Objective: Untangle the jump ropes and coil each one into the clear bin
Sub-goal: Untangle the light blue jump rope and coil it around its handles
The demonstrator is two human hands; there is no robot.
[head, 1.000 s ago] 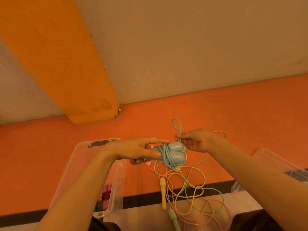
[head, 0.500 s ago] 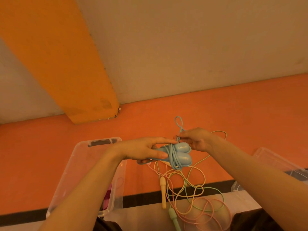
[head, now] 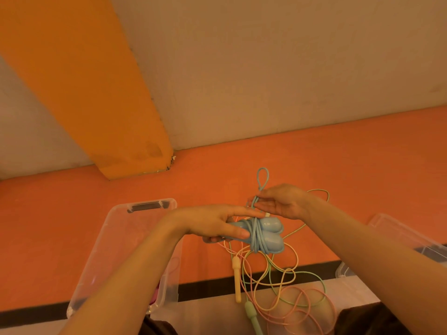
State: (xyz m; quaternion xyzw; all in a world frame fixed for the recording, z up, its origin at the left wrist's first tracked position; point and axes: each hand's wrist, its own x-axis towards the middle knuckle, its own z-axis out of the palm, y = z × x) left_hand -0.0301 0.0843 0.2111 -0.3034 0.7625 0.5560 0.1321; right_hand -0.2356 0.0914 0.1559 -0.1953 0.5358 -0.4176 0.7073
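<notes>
Single head-worn view, looking forward and down, close over both forearms

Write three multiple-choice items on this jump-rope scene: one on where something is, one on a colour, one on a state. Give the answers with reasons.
1. Where is the clear bin relative to the blue jump rope?
A. To its left
B. Directly above it
C. Hanging from it

2. What colour is the rope loop sticking up by the right hand?
A. Pink
B. Blue
C. Yellow

3. What state is the blue jump rope in?
A. Stretched out straight
B. Lying inside the bin
C. Wound round its two handles, held in the left hand

Answers: 1 A, the bin sits under the left forearm; 2 B, it matches the blue bundle; 3 C, cord wraps both handles, which the left hand grips.
</notes>
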